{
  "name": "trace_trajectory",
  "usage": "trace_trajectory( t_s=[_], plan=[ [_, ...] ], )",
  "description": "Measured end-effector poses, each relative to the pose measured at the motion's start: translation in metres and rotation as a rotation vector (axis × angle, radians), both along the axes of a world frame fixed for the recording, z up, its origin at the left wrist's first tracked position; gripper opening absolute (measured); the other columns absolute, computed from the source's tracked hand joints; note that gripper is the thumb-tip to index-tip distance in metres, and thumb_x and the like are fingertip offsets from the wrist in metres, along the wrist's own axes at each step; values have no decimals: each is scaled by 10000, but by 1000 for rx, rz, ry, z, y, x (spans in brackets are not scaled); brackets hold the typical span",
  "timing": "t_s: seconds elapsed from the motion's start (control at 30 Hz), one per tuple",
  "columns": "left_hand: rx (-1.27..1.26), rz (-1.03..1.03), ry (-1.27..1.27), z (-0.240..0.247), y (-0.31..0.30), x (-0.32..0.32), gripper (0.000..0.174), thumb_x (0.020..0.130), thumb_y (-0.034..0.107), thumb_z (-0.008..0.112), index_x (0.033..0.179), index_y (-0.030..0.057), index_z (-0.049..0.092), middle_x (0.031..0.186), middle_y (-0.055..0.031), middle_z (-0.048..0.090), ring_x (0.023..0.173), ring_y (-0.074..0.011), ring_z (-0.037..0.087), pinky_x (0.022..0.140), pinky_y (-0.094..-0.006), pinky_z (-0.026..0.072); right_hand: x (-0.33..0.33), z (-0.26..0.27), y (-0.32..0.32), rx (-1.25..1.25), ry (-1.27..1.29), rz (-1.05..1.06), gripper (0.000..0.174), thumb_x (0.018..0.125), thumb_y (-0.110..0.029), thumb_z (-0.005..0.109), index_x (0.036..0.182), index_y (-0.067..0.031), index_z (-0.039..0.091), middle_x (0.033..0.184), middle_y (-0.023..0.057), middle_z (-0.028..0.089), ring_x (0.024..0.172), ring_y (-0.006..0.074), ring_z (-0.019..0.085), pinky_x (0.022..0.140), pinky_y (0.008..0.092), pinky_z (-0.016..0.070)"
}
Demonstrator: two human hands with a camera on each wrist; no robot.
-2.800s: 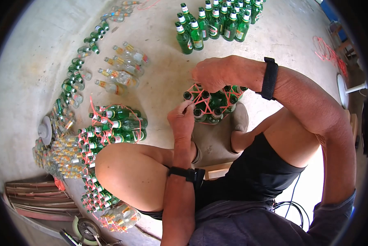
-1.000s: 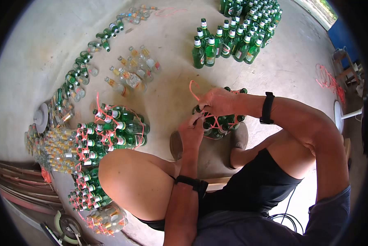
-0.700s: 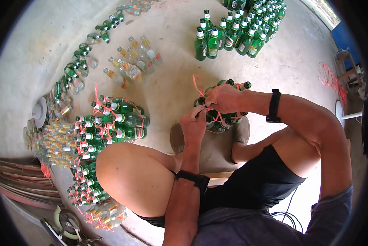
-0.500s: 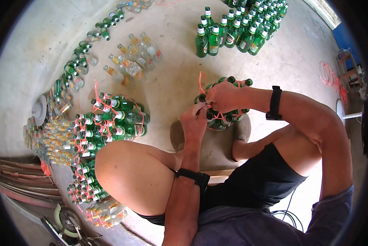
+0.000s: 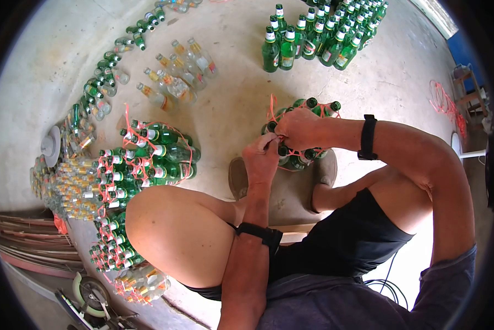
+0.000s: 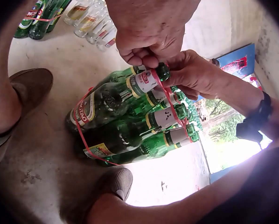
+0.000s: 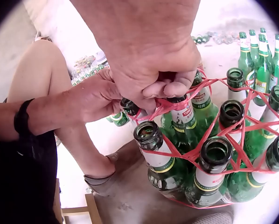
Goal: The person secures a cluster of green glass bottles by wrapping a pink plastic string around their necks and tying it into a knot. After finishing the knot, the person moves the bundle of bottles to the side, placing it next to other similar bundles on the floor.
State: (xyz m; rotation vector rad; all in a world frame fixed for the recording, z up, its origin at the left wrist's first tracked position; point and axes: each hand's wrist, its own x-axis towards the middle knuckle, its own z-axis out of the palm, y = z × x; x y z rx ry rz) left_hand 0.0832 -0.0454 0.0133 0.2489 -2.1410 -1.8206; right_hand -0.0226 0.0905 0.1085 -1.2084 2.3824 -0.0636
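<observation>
A bundle of green glass beer bottles [image 5: 296, 163] stands upright on the floor between the feet. Red plastic string [image 7: 181, 156] zigzags between the bottle necks, and a band of it circles the bodies lower down. My left hand [image 5: 260, 157] pinches the string beside a bottle mouth at the bundle's near-left edge. Right against it, my right hand [image 5: 303, 129] has curled fingers gripping the string over the necks. The fingertips meet at one bottle neck [image 6: 162, 71], where the hands partly hide the string. A loose string end [image 5: 272, 104] sticks up beyond the right hand.
Standing green bottles [image 5: 313, 41] fill the back. Clear bottles [image 5: 175, 85] lie on the floor to the left. String-tied bottle bundles [image 5: 164, 154] line the left side beside the knee. A tangle of red string [image 5: 447, 107] lies far right.
From apart, with the right hand raised higher, the hands have come together low at the bundle's left edge. The loose string end now shows upright. Over the last half second they barely move.
</observation>
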Motion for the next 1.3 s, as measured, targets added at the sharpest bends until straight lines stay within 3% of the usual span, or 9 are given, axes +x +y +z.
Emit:
trace_trajectory(
  t_s=[0.1,0.23,0.33,0.7,0.8,1.1,1.2,1.3],
  plan=[
    [108,-8,2,-1,2,0,106,884,-6,699,965,-17,767,804,-137,761,706,-139,716,673,-295,556,2,3,-1,8,20,19,124,771,-166,708,845,-72,742,836,162,729,841,379,737,720,500,578],
    [93,-17,-3,2,1,0,105,887,-13,698,965,-19,767,807,-135,763,714,-139,719,676,-291,557,2,1,3,-46,35,35,136,771,-158,705,873,-70,723,852,161,729,849,378,737,738,493,574],
    [89,-19,-15,5,1,1,106,888,-17,697,967,-18,769,814,-135,766,722,-141,723,680,-290,558,3,-8,7,-179,89,45,130,716,-143,708,811,-64,667,729,167,686,742,403,709,684,522,550],
    [26,-16,-32,5,0,1,120,892,-31,688,978,-18,770,833,-142,772,742,-156,738,692,-294,564,6,-11,17,-269,115,91,190,720,-63,701,882,-56,602,716,144,649,713,399,688,645,539,520],
    [117,-37,10,2,1,0,131,944,-20,679,1030,-52,772,851,-58,775,778,-64,675,693,-235,538,5,-10,18,-225,127,96,191,760,-86,693,932,-51,615,735,154,665,742,398,706,671,532,537],
    [29,-54,-69,12,-2,2,126,944,-15,678,1019,-47,774,827,-50,766,753,-59,659,675,-239,530,0,-14,24,-338,43,46,185,817,-100,696,967,-95,589,761,154,659,776,400,706,678,525,537],
    [94,-28,-62,9,0,1,105,900,-19,693,967,-5,773,803,-130,770,731,-124,729,673,-276,557,-4,-13,24,-367,-26,39,173,832,-99,698,965,-103,587,763,150,658,784,405,700,673,528,527],
    [93,-33,-26,7,0,1,109,899,-20,696,975,-3,772,791,-124,766,719,-118,720,667,-278,553,-6,-13,24,-374,-36,52,211,817,-64,720,980,-97,590,762,136,657,755,391,696,650,500,526]
  ],
)
